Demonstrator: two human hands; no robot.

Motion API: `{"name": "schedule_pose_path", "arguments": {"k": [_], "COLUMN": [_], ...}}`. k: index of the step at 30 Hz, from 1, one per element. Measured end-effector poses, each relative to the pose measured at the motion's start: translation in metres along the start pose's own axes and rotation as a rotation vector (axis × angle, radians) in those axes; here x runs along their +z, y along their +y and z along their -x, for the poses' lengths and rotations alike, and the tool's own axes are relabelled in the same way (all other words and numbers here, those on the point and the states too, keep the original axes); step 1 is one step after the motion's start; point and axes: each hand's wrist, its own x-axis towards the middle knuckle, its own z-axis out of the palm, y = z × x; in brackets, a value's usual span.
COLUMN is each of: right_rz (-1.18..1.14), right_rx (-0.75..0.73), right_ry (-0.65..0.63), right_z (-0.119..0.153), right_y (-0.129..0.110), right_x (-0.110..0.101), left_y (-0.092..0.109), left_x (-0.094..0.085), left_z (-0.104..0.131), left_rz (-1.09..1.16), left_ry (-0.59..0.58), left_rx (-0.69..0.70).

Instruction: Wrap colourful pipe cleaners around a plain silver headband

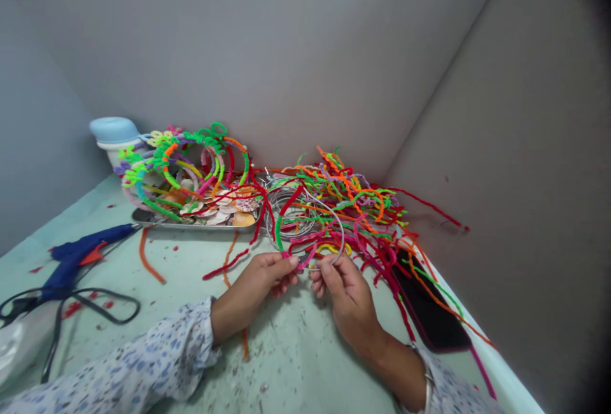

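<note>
Between my hands is a thin wire hoop (342,226), bare grey on its right side and wrapped in red and green fuzzy stem on its left. My left hand (267,280) pinches the hoop's lower left, where a pink pipe cleaner (308,256) sticks out. Thumb and fingers of my right hand (346,293) are closed on the bare wire at the lower right. Behind the hoop lie a coil of grey wire hoops (284,210) and a tangled heap of coloured pipe cleaners (356,191).
A metal tray (205,227) of shells bears finished-looking colourful hoops (167,159) at the back left, beside a blue-lidded container (114,134). A blue glue gun (76,258) with a black cord lies left. A dark phone (432,309) rests near the right table edge.
</note>
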Motion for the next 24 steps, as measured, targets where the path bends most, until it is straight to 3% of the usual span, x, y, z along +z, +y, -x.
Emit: {"name": "schedule_pose_path", "arguments": {"k": [10, 24], "right_rz": [0.062, 0.02], "right_rx": [-0.015, 0.003], "right_ry": [-0.032, -0.063], "right_z": [-0.0006, -0.001], "right_y": [0.003, 0.0035], "right_x": [-0.0008, -0.0001], "left_y": [-0.0012, -0.0028], "left_x": [-0.0032, -0.0052], "left_z": [-0.0021, -0.0032], "left_rz": [0.111, 0.113], "left_ry": [-0.071, -0.045], "left_rx": [-0.081, -0.059]}}
